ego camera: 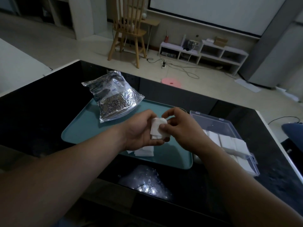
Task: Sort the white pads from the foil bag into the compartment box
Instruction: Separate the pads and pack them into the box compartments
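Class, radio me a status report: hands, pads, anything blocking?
Left hand holds small white pads; right hand pinches the top one. Clear plastic compartment box at right, partly filled. Nothing in the way.

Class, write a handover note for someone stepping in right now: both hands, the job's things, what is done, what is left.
Left hand holds a small stack of white pads; right hand pinches the top one.
Foil bag lies on the teal tray; a few loose pads lie under the left hand.
Done: several sorted pads sit in the compartment box right of the tray.
Left: box the held and loose pads.
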Tool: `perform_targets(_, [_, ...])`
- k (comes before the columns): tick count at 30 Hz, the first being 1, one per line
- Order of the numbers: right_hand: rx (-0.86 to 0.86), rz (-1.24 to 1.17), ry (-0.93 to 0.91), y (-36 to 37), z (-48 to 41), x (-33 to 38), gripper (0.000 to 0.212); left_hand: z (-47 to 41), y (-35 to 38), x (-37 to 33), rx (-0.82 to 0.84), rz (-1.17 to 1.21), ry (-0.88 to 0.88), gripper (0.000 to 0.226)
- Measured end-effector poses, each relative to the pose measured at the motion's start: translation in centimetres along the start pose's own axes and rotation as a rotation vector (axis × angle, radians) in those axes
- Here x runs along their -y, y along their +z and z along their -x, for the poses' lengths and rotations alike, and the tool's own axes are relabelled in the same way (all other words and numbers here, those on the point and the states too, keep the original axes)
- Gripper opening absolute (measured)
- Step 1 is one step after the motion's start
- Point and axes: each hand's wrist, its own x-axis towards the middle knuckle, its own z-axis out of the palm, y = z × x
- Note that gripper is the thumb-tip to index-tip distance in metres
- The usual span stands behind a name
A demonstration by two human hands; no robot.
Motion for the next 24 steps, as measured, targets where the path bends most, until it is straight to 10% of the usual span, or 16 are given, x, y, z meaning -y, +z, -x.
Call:
perform_targets(5, [-0.102,0.304,-0.008,1.1,0.2,-0.4,0.030,-0.3,0.0,1.3,-0.044,-0.030,-0.002,0.038])
perform_targets(14, [-0.139,0.147,0.076,0.5,-0.4,-0.7,0.017,-0.1,-0.1,1.1,-0.202,0.055,0.076,0.034])
perform_targets(24, [-0.271,-0.717,0.444,3.4,-0.1,0.0,0.020,-0.8,0.2,2.0,-0.259,0.203,0.163,0.043])
